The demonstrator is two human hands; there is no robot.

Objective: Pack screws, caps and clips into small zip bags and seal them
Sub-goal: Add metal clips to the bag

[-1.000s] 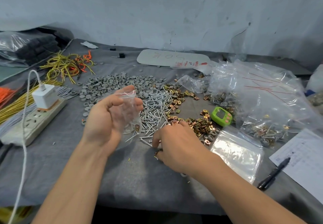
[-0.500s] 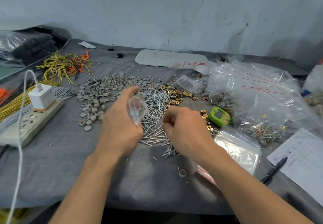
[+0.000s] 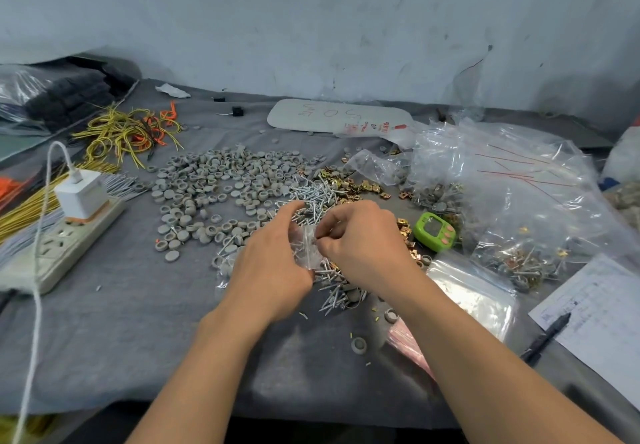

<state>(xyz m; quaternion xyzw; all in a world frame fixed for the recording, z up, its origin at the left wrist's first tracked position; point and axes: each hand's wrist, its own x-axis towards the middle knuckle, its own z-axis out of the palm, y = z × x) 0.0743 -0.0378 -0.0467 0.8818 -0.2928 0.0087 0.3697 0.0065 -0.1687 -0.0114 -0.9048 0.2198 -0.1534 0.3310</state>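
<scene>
Left hand grip clamped on small clear zip bag, held just above the counter. Right hand grip pinched together on the bag's right edge; can't tell if anything else is in the fingers. Screws piled under and behind both hands. Grey caps spread to the left, brass clips to the right. Green timer beside the right hand, power strip far left.

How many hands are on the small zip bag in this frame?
2. The left hand holds the small zip bag from the left; the right hand pinches its right edge. Both are over the screw pile.
</scene>
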